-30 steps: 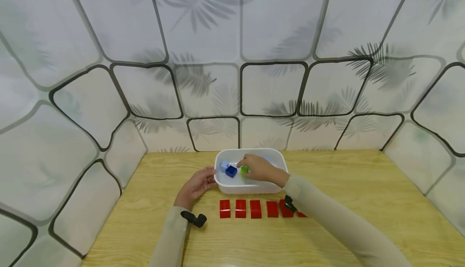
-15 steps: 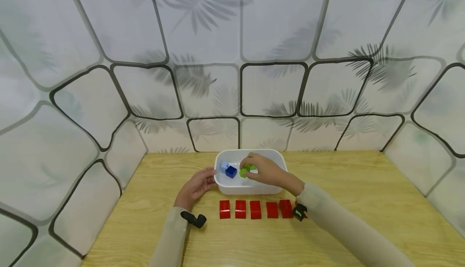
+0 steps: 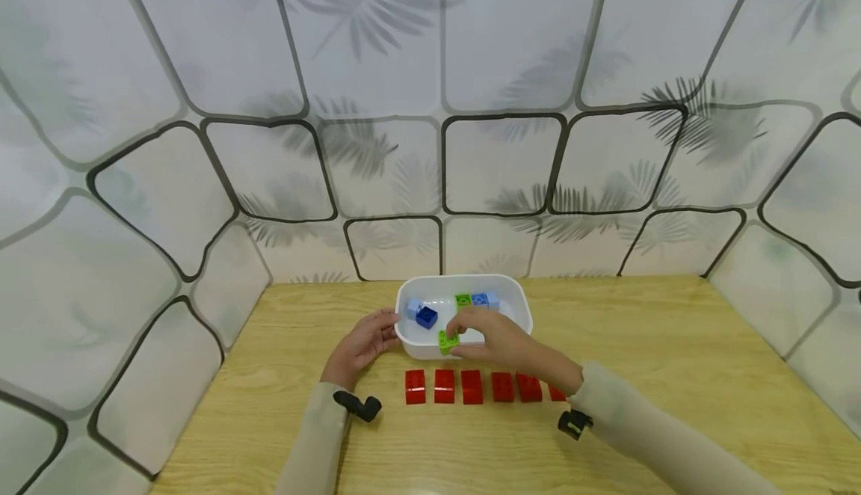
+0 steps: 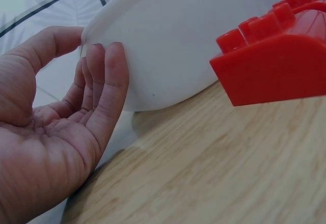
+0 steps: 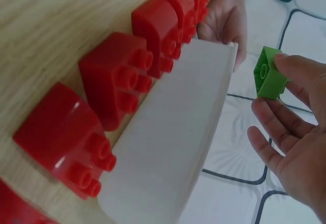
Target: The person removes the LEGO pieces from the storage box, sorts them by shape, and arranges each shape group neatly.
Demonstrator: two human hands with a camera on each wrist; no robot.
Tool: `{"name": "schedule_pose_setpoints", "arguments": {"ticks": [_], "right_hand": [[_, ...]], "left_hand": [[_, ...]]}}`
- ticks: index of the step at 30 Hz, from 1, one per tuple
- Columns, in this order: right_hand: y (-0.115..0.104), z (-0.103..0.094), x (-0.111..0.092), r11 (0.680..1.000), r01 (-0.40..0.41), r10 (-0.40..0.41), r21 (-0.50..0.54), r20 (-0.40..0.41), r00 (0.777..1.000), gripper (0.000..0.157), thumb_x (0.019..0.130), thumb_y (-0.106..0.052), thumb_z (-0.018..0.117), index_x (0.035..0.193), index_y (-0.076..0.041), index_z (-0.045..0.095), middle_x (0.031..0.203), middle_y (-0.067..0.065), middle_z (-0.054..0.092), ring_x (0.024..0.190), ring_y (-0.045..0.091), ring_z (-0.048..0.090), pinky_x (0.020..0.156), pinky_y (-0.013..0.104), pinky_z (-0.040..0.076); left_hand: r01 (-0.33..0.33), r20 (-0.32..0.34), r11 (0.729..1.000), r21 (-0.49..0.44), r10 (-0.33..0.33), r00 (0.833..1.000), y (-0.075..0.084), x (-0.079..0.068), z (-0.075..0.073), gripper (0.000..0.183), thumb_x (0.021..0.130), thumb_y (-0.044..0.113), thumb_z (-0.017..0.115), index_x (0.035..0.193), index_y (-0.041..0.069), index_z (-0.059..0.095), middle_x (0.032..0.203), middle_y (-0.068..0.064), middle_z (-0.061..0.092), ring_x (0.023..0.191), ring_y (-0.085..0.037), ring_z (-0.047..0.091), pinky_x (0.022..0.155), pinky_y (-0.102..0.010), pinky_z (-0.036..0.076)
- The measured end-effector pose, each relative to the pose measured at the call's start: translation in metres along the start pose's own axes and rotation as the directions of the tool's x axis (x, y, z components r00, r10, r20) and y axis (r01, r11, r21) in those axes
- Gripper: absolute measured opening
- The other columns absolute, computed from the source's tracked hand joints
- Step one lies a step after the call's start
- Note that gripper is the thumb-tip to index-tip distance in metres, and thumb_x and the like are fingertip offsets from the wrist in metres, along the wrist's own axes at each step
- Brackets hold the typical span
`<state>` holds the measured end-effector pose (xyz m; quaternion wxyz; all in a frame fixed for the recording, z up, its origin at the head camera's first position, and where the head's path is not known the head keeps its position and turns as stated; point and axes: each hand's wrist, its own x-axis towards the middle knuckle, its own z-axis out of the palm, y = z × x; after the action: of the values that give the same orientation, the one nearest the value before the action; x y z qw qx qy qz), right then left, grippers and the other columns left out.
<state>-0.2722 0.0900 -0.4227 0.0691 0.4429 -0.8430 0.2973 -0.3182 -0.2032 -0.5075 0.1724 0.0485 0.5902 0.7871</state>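
The right-hand grip pinches a lime-green studded toy brick over the white plastic tub's near rim. Left of it, the left hand's relaxed fingers touch the tub. A firm, high carry should clear the red toy bricks nearer the wearer.

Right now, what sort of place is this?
Probably an indoor play or work corner: patterned walls stand behind and beside a wooden table, which holds red toy bricks and a white box.
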Motion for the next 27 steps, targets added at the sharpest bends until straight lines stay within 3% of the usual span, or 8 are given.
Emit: {"name": "schedule_pose_setpoints", "arguments": {"ticks": [4, 11, 14, 19, 23, 27], "right_hand": [[-0.007, 0.007, -0.007, 0.999, 0.001, -0.002, 0.032, 0.033, 0.999, 0.018, 0.089, -0.020, 0.080, 0.104, -0.019, 0.069, 0.103, -0.009, 0.068, 0.097, 0.012, 0.062, 0.087, 0.032, 0.057], [-0.020, 0.020, -0.015, 0.998, -0.005, -0.004, 0.059, 0.153, 0.988, 0.016, 0.093, -0.025, 0.076, 0.107, -0.022, 0.068, 0.107, -0.009, 0.067, 0.099, 0.020, 0.064, 0.088, 0.032, 0.057], [-0.023, 0.029, -0.016, 0.999, 0.012, -0.018, 0.036, 0.176, 0.984, 0.016, 0.092, -0.026, 0.078, 0.105, -0.023, 0.069, 0.105, -0.009, 0.066, 0.092, 0.017, 0.064, 0.082, 0.024, 0.056], [-0.029, 0.040, -0.016, 0.992, 0.125, -0.119, -0.023, 0.171, 0.978, 0.017, 0.089, -0.024, 0.080, 0.102, -0.019, 0.071, 0.102, -0.006, 0.067, 0.080, 0.013, 0.062, 0.071, 0.011, 0.048], [-0.032, 0.047, -0.016, 0.979, 0.187, -0.168, -0.086, 0.187, 0.968, 0.016, 0.089, -0.028, 0.080, 0.100, -0.020, 0.070, 0.100, -0.006, 0.067, 0.085, 0.006, 0.060, 0.077, 0.011, 0.048], [-0.034, 0.054, -0.018, 0.976, 0.177, -0.142, -0.130, 0.243, 0.960, 0.016, 0.091, -0.033, 0.078, 0.102, -0.023, 0.070, 0.103, -0.008, 0.067, 0.091, 0.002, 0.056, 0.085, 0.014, 0.049]], "left_hand": [[-0.002, 0.004, 1.000, -0.002, 0.002, 1.000, -0.002, 0.000, -0.001, 0.033, 0.108, 0.013, 0.049, 0.134, -0.007, 0.048, 0.106, -0.002, 0.066, 0.094, -0.010, 0.065, 0.084, -0.024, 0.060], [0.006, 0.001, 1.000, 0.003, -0.006, 1.000, -0.001, 0.002, -0.002, 0.034, 0.107, 0.015, 0.051, 0.134, -0.006, 0.048, 0.105, -0.001, 0.067, 0.094, -0.010, 0.064, 0.083, -0.023, 0.059], [0.015, -0.007, 1.000, 0.015, -0.015, 1.000, 0.001, 0.003, -0.002, 0.036, 0.108, 0.016, 0.050, 0.135, -0.007, 0.047, 0.104, 0.000, 0.067, 0.092, -0.009, 0.064, 0.082, -0.022, 0.059], [0.007, -0.007, 1.000, 0.029, -0.007, 1.000, 0.002, 0.003, -0.002, 0.037, 0.108, 0.016, 0.049, 0.136, -0.008, 0.046, 0.103, 0.001, 0.067, 0.091, -0.007, 0.064, 0.081, -0.021, 0.059], [0.004, -0.008, 1.000, 0.020, -0.004, 1.000, 0.002, 0.002, -0.002, 0.034, 0.108, 0.015, 0.049, 0.134, -0.007, 0.047, 0.102, 0.001, 0.068, 0.091, -0.007, 0.065, 0.081, -0.022, 0.059], [-0.001, 0.009, 1.000, 0.019, 0.001, 1.000, 0.001, 0.002, -0.002, 0.035, 0.108, 0.014, 0.048, 0.135, -0.009, 0.046, 0.104, 0.000, 0.069, 0.093, -0.008, 0.066, 0.083, -0.022, 0.059]]}}
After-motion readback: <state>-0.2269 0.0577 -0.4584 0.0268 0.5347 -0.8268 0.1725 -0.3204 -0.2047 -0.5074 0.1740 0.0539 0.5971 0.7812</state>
